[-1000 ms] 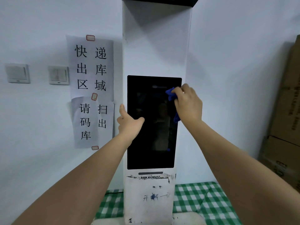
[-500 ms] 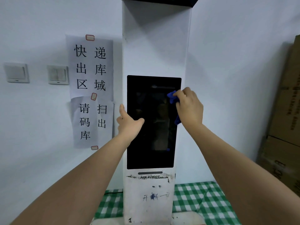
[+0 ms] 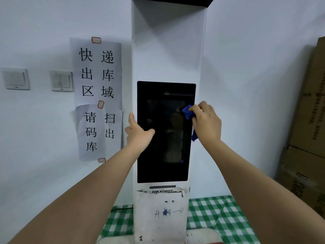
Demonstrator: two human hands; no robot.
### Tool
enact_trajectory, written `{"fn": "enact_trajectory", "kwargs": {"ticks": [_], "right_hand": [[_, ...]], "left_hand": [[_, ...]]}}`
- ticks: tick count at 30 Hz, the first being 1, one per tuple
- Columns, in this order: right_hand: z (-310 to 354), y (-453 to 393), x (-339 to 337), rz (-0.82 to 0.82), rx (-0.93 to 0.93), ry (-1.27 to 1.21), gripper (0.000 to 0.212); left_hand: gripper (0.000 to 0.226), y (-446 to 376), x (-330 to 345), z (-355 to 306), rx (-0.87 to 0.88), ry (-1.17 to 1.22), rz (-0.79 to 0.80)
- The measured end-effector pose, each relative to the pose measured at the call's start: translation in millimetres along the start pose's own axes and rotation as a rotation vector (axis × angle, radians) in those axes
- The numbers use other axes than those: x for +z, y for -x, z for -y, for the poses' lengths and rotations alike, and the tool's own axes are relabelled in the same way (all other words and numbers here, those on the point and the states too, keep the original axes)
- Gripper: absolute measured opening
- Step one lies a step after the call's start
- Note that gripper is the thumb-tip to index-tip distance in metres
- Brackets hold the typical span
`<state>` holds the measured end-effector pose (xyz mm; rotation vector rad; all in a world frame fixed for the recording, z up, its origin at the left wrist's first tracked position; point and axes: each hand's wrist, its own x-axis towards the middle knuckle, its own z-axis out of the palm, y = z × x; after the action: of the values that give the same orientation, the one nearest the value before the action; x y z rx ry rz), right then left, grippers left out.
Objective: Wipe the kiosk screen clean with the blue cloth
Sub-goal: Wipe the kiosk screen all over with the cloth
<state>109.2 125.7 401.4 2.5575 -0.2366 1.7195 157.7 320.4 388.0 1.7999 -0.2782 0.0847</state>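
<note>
A tall white kiosk stands against the wall, with a dark upright screen in its front. My right hand is shut on a bunched blue cloth and presses it against the screen's right edge, in the upper half. Part of the cloth pokes out below my palm. My left hand grips the kiosk's left edge, thumb lying on the screen and fingers wrapped round the side.
Paper notices are taped to the wall left of the kiosk, beside two light switches. Stacked cardboard boxes stand at the right. A green checked cloth covers the surface at the kiosk's foot.
My right hand has slid the blue cloth down along the screen's right edge. The left hand has stayed where it was.
</note>
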Motion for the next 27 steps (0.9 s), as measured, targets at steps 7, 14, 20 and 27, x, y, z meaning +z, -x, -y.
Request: {"fn": "enact_trajectory", "kwargs": {"ticks": [7,14,20,27], "right_hand": [[-11,-7,-10,0.067,-0.071,0.065,0.031],[-3,-4,-4,-0.018,-0.03,0.042,0.033],[-7,14,-1,0.103,-0.183,0.095,0.028],[18,-28,-9,-0.014,0.202,-0.09,0.024]], "left_hand": [[0.093,-1,2,3,-0.002,-0.008,-0.014],[0.094,-2,4,3,-0.001,-0.014,-0.024],[0.092,-2,3,3,-0.003,-0.02,-0.022],[0.092,-2,3,5,0.01,-0.038,-0.026]]}}
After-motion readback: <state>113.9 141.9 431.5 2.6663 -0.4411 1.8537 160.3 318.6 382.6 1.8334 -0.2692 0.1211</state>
